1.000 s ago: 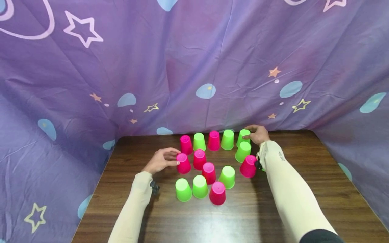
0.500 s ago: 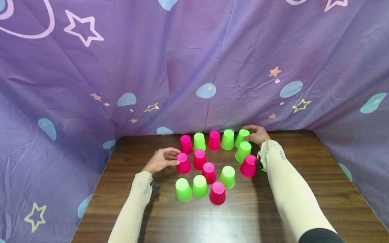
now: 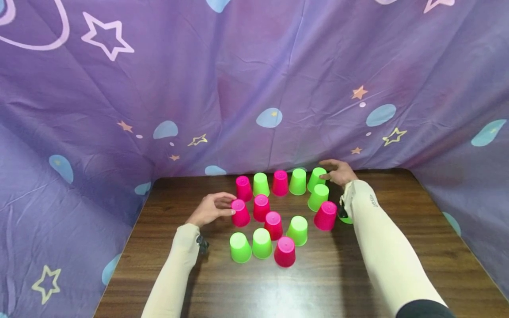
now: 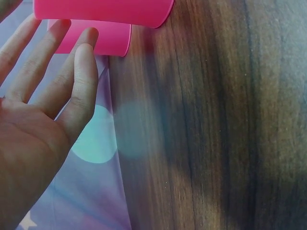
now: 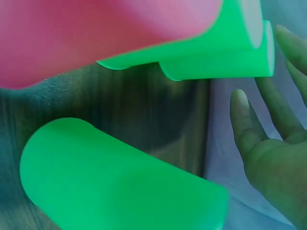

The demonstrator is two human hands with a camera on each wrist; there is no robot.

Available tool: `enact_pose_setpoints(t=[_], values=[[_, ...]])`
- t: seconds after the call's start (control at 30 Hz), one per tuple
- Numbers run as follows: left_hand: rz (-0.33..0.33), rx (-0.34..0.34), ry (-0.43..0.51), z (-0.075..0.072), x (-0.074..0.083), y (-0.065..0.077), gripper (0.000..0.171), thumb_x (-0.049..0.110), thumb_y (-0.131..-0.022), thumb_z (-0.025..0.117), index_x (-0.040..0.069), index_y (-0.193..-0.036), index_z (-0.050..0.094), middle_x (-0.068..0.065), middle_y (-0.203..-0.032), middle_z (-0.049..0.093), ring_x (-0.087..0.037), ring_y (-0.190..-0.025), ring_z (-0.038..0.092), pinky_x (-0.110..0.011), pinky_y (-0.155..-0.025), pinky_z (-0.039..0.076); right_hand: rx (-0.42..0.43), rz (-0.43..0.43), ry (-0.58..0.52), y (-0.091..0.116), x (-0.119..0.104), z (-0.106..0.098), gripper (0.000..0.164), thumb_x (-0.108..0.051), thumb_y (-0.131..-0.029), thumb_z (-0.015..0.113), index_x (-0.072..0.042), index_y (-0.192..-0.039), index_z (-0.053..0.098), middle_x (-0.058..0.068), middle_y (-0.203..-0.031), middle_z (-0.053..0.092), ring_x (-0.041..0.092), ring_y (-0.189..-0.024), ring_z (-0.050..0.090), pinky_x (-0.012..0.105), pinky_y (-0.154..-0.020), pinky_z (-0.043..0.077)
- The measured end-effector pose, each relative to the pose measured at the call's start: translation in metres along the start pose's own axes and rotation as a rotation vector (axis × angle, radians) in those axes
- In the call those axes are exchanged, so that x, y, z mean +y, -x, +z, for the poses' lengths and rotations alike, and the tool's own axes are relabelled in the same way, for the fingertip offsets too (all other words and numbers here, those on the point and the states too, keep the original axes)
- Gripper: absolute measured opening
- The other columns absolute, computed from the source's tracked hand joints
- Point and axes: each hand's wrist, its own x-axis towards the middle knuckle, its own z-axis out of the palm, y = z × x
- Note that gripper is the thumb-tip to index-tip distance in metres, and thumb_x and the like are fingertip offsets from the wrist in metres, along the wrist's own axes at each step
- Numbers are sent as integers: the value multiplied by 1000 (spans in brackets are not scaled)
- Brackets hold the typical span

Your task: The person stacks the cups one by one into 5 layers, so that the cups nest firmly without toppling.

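Upside-down pink and green cups stand on the wooden table. My left hand [image 3: 208, 209] is at the left side of a pink cup [image 3: 240, 213], fingers parted and loosely bent. In the left wrist view its fingertips come right to that cup's rim [image 4: 108, 12]. At the back right, my right hand [image 3: 339, 173] is beside the last green cup [image 3: 317, 180] of the back row. Its fingers are spread, and the right wrist view shows a gap between thumb [image 5: 241, 112] and cup. Another green cup [image 3: 318, 198] stands just in front of that one.
A pink cup [image 3: 325, 216] and a partly hidden green cup [image 3: 346, 220] stand by my right wrist. In front are several more, including a pink cup [image 3: 285, 251] and a green cup [image 3: 240, 248]. A purple patterned cloth [image 3: 238, 88] hangs behind the table's back edge.
The back-right green cup has shifted slightly left toward its neighbour. My right hand has come off it, moving a little right with its fingers spreading. The left hand has stayed in place.
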Motion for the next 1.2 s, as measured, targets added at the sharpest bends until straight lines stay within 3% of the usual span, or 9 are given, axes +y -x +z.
enact_pose_setpoints(t=[0.13,0.23,0.33,0.47,0.77,1.0,1.13,1.2], values=[[-5,1,-3,2,-1,-1,45,6,-83,79,4,-125,66,-23,-126,68,-40,-114,68,-35,-90,60,-10,-11,-55,0,-2,-4,63,-7,-88,74,0,-145,48,28,-146,52,12,-92,59,20,-75,51],[-11,4,-12,2,-2,0,47,7,-82,80,3,-127,65,-23,-125,69,-39,-114,68,-39,-93,59,-22,-25,-67,-1,-3,-6,64,-8,-89,73,0,-146,47,29,-147,50,25,-108,61,29,-87,53],[-10,6,-26,3,-1,-1,50,8,-82,80,3,-129,64,-24,-125,68,-41,-114,67,-46,-97,57,-32,-40,-58,-1,-5,-8,64,-9,-89,73,-1,-147,46,30,-149,48,40,-129,54,44,-102,51],[-2,2,-34,4,-1,-2,52,9,-82,80,3,-130,63,-24,-125,68,-42,-114,67,-49,-99,56,-26,-65,-54,3,-10,-10,63,-9,-89,73,-2,-146,47,29,-150,47,45,-139,47,54,-111,44],[-13,-12,-37,7,0,-4,54,6,-82,81,1,-132,62,-26,-124,68,-45,-113,67,-51,-97,56,-11,-114,-111,13,-21,-4,63,-5,-87,74,0,-145,49,28,-149,49,43,-139,48,51,-117,38],[-13,-25,-71,9,-1,-8,55,1,-83,78,-6,-133,58,-32,-125,65,-48,-113,65,-53,-96,56,-3,-163,-89,24,-26,-5,62,-6,-87,75,-2,-144,50,26,-149,50,43,-140,47,52,-118,38],[-7,-20,-54,10,-2,-7,54,2,-82,79,-4,-132,59,-31,-124,66,-48,-114,65,-56,-98,54,10,-187,-78,31,-29,-3,59,-8,-87,76,-2,-141,53,24,-146,54,41,-138,50,34,-108,48],[-5,-14,-50,10,-2,-6,54,4,-81,80,-1,-131,61,-28,-123,68,-45,-113,67,-53,-97,56,20,-202,-64,35,-30,-2,58,-10,-87,77,-3,-140,55,23,-144,56,39,-136,52,25,-102,48]])
